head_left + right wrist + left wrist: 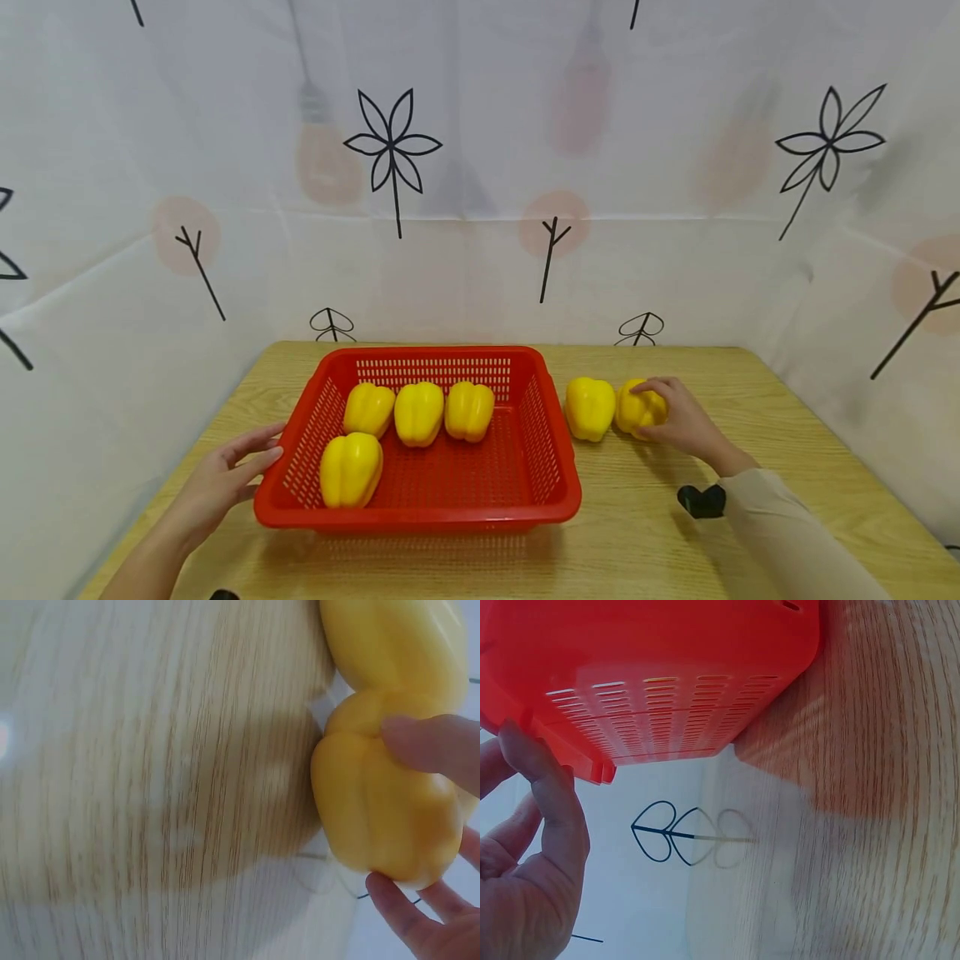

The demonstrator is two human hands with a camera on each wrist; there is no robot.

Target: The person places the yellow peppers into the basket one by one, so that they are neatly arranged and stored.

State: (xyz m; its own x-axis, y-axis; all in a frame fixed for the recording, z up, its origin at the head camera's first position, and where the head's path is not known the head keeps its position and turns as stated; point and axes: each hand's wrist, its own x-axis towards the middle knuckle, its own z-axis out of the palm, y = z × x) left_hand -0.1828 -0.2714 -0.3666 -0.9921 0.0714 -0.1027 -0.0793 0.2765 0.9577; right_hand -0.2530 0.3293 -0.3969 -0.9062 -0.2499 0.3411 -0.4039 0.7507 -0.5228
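Observation:
A red plastic basket [420, 518] with slotted walls stands on the table. At its left rim rests my left hand [217, 487], fingertips against the outer edge and fingers loosely bent. To the right of the basket, my right hand [686, 421] grips a yellow bell pepper [636, 408]. In the right wrist view, thumb and fingers lie on opposite sides of that pepper [382, 802], and the palm side is partly hidden behind it. A second bell pepper [590, 408] sits just left of it, close to the basket's right wall.
Several yellow bell peppers lie in the basket: a row along the back, including a middle one [419, 414], and another [351, 470] at the front left. The wooden table [637, 533] ends at a patterned white cloth [480, 275] behind. A black heart shape [702, 502] shows near the right sleeve.

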